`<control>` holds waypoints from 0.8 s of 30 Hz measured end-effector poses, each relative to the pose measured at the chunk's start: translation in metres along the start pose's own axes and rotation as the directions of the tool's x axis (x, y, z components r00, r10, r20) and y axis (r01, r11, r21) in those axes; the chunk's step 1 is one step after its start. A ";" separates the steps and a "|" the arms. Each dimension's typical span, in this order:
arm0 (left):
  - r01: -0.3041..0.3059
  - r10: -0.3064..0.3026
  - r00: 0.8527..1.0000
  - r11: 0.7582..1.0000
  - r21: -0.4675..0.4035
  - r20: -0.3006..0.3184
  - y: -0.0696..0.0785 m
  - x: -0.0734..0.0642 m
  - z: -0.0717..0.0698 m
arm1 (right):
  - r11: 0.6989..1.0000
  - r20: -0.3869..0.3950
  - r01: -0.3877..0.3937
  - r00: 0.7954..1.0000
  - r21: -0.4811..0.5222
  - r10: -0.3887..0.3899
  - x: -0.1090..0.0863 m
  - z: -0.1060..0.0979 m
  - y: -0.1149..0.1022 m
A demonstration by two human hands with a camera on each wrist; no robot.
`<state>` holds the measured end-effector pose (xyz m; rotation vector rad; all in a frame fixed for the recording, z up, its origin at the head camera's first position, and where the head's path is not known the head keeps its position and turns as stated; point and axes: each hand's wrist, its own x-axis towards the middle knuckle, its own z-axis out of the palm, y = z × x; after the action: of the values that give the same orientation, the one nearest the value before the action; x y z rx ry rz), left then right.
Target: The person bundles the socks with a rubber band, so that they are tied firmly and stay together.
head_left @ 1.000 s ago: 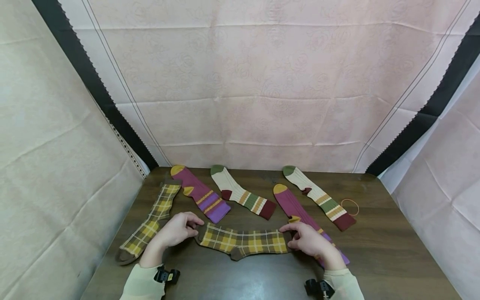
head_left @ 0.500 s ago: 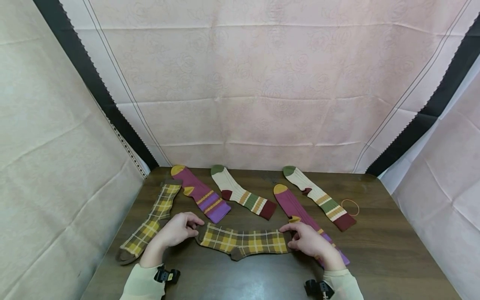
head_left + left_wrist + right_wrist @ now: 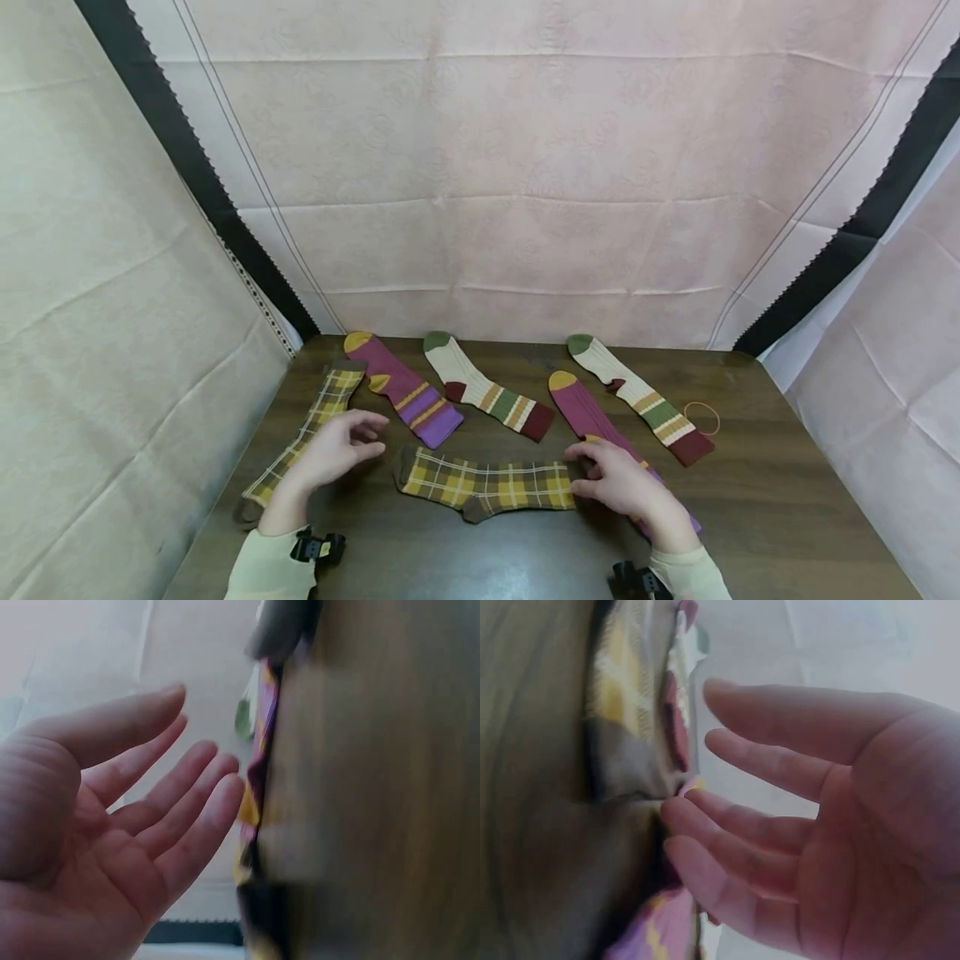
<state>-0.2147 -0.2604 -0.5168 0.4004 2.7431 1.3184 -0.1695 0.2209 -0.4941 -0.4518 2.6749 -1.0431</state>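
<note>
A yellow and brown plaid sock (image 3: 495, 485) lies flat across the front middle of the table, toe to the left, cuff to the right. My left hand (image 3: 337, 450) is lifted off to the left of its toe, fingers loosely bent and holding nothing; the left wrist view shows bare palm and fingers (image 3: 187, 802). Beside the cuff is my right hand (image 3: 618, 483), thumb and fingers apart in the right wrist view, with nothing between them. Partly behind my left forearm lies a matching plaid sock (image 3: 330, 404). My right hand overlaps a purple striped sock (image 3: 592, 408) in the head view.
Along the back lie another purple striped sock (image 3: 405, 392) and two cream socks with green toes, a middle one (image 3: 480, 383) and a right one (image 3: 637, 392). A thin elastic loop (image 3: 705, 408) is near the right cream sock's cuff. Pale fabric walls (image 3: 525, 208) surround the brown table (image 3: 787, 508).
Both hands have let go of the plaid sock's ends. My left hand has moved left and up from the toe; my right has shifted slightly right. The sock stays in place.
</note>
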 end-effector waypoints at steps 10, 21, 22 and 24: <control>0.064 -0.052 0.990 0.993 0.095 -0.133 -0.026 -0.014 -0.046 | 0.995 -0.062 0.083 0.994 -0.049 -0.086 0.007 -0.005 -0.016; 0.094 -0.076 0.986 0.988 0.120 -0.146 -0.045 -0.039 -0.078 | 0.982 -0.040 0.189 0.981 0.013 -0.188 0.024 0.008 -0.028; 0.103 -0.084 0.986 0.987 0.126 -0.144 -0.046 -0.041 -0.080 | 0.979 -0.030 0.202 0.979 0.020 -0.201 0.025 0.009 -0.030; 0.116 -0.096 0.985 0.983 0.143 -0.142 -0.048 -0.045 -0.084 | 0.973 -0.006 0.225 0.974 0.039 -0.225 0.029 0.014 -0.034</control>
<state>-0.1957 -0.3647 -0.5038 0.1755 2.9403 1.1575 -0.1851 0.1778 -0.4832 -0.7620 2.6450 -1.1532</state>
